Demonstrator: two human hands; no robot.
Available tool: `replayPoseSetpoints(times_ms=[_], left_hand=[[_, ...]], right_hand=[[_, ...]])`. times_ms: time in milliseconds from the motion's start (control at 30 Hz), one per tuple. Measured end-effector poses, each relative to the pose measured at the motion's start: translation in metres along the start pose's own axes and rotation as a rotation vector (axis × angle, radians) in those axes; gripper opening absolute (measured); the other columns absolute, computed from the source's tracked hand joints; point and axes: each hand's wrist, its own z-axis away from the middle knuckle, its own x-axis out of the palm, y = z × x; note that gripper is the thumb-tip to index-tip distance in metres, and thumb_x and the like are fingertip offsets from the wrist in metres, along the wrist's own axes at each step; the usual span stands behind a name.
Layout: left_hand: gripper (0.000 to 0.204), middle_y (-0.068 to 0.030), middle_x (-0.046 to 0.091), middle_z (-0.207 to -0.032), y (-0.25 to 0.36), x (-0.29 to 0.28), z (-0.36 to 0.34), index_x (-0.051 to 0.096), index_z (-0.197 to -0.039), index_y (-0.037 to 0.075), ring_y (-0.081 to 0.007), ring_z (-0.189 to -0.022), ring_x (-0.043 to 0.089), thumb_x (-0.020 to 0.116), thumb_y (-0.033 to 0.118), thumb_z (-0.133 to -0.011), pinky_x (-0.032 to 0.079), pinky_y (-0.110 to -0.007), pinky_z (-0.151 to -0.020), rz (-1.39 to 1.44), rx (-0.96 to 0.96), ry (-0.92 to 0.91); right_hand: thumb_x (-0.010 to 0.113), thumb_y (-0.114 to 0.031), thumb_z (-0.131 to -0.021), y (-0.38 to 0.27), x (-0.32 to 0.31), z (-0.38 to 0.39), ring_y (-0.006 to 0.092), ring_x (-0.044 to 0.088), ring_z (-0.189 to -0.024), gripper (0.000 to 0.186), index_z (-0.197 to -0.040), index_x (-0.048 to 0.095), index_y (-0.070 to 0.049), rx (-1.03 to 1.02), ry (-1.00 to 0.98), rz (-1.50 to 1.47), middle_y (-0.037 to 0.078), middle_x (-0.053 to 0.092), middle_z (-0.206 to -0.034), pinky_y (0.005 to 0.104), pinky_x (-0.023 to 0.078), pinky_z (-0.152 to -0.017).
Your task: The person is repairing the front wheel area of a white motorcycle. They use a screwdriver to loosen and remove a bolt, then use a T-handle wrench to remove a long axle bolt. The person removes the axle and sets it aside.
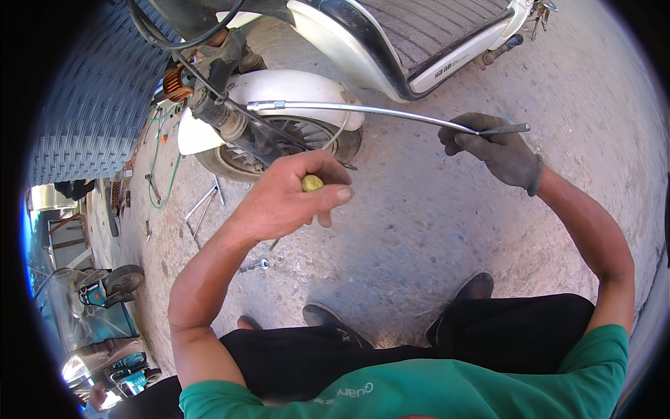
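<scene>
My right hand (497, 148), in a grey glove, is closed around the bar-shaped handle of a long socket wrench (363, 109). Its shaft reaches left, and the socket end lies over the white front fender (296, 87) beside the fork (223, 119); whether they touch I cannot tell. Bare and curled, my left hand (279, 199) holds a yellow-handled tool (312, 183). Only the rounded handle end shows clearly, with a thin shaft below the hand; its tip kind is hidden. The front wheel (307, 133) stands just beyond this hand.
The white scooter's footboard (440, 28) is at the top. A branched metal wrench (202, 206) and an open-ended spanner (257, 265) lie on the concrete. A green cord (157, 167) runs left of the wheel. Farther left are a corrugated grey panel (98, 105) and a small-wheeled machine (122, 281).
</scene>
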Motion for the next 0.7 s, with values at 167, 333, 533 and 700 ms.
replayPoseSetpoints(times_ms=[167,333,533,700], left_hand=[[0.031,-0.0107,0.073,-0.088,-0.021,-0.017,0.008,0.064,-0.109,-0.001,-0.0116,-0.062,0.065,0.071,0.023,-0.090,0.049,-0.022,-0.053,0.036,-0.083,0.107],[0.032,-0.0120,0.072,-0.089,-0.033,-0.018,0.007,0.064,-0.109,-0.001,-0.0120,-0.062,0.064,0.071,0.024,-0.090,0.049,-0.023,-0.053,-0.002,-0.071,0.099],[0.032,-0.0122,0.072,-0.089,-0.035,-0.019,0.006,0.064,-0.108,-0.001,-0.0114,-0.062,0.064,0.071,0.024,-0.090,0.048,-0.023,-0.053,0.009,-0.077,0.104],[0.031,-0.0120,0.072,-0.089,-0.036,-0.018,0.003,0.064,-0.108,-0.001,-0.0110,-0.062,0.063,0.071,0.023,-0.090,0.049,-0.023,-0.053,0.006,-0.090,0.099]], right_hand=[[0.052,-0.021,-0.106,0.003,-0.006,-0.009,0.0202,0.068,-0.105,0.033,-0.124,0.062,0.005,0.035,0.018,-0.090,0.015,0.069,-0.115,0.0335,0.056,-0.098],[0.050,-0.028,-0.107,0.002,0.000,-0.024,0.0196,0.069,-0.102,0.038,-0.121,0.063,0.004,-0.002,0.086,-0.035,0.013,0.070,-0.111,0.0325,0.056,-0.097],[0.046,-0.033,-0.108,0.001,0.004,-0.042,0.0199,0.069,-0.103,0.042,-0.121,0.064,0.002,-0.115,0.110,0.122,0.014,0.070,-0.110,0.0342,0.055,-0.097],[0.047,-0.035,-0.108,0.003,0.003,-0.049,0.0205,0.070,-0.101,0.043,-0.123,0.064,0.001,-0.182,0.104,0.207,0.013,0.071,-0.108,0.0350,0.055,-0.096]])
